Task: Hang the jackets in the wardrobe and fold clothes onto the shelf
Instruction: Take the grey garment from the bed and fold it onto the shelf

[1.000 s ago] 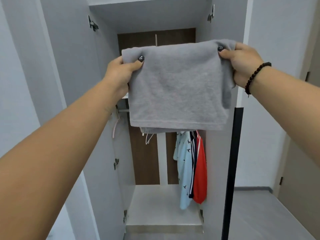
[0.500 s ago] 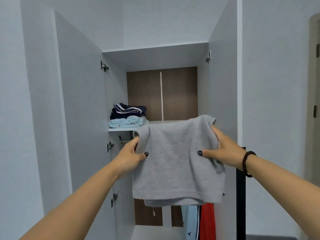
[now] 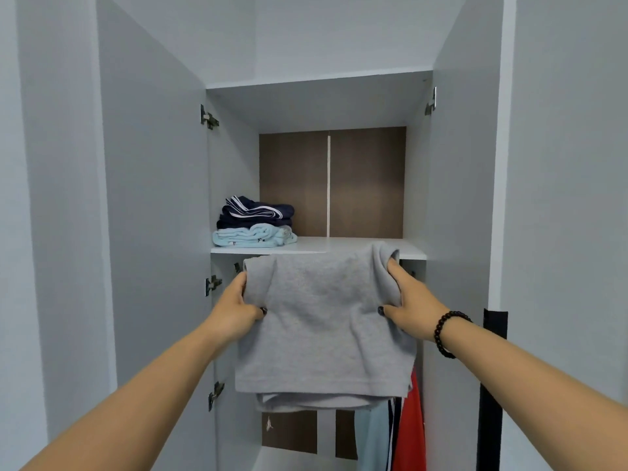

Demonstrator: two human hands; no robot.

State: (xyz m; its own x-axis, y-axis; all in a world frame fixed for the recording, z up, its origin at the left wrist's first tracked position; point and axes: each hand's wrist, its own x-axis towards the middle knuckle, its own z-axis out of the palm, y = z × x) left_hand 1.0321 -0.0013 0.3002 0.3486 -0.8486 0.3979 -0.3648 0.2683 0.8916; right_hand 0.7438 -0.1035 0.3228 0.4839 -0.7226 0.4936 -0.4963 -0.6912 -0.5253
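Here both hands are raised in front of the open wardrobe (image 3: pixel 153 232), each closed on a side of a folded grey garment (image 3: pixel 323 321). The left hand (image 3: pixel 234 311) pinches the garment's left edge, its thumb lying across the front of the cloth and its fingers hidden behind. The right hand (image 3: pixel 413 307) grips the right edge in the same way, thumb on the front and fingers wrapped behind a bunched upper corner; a dark beaded bracelet (image 3: pixel 448 334) sits on that wrist. Between the two hands the cloth hangs flat and doubled, with a second layer showing just under its lower hem.

Just above and beyond the hands runs the white shelf (image 3: pixel 411 254). The garment's top edge reaches the level of the shelf's front lip and overlaps it in view; whether it touches cannot be told. Up and to the left of the left hand, on the shelf's left end, lies a stack of folded clothes: a navy piece with white stripes (image 3: pixel 258 210) on top of a light blue piece (image 3: pixel 255 236). The shelf's right part, straight above the right hand, is bare.

Below the right hand, under the garment's hem, hanging clothes show: a light blue one (image 3: pixel 372 436), a striped dark one beside it, and a red one (image 3: pixel 411 426) furthest right.
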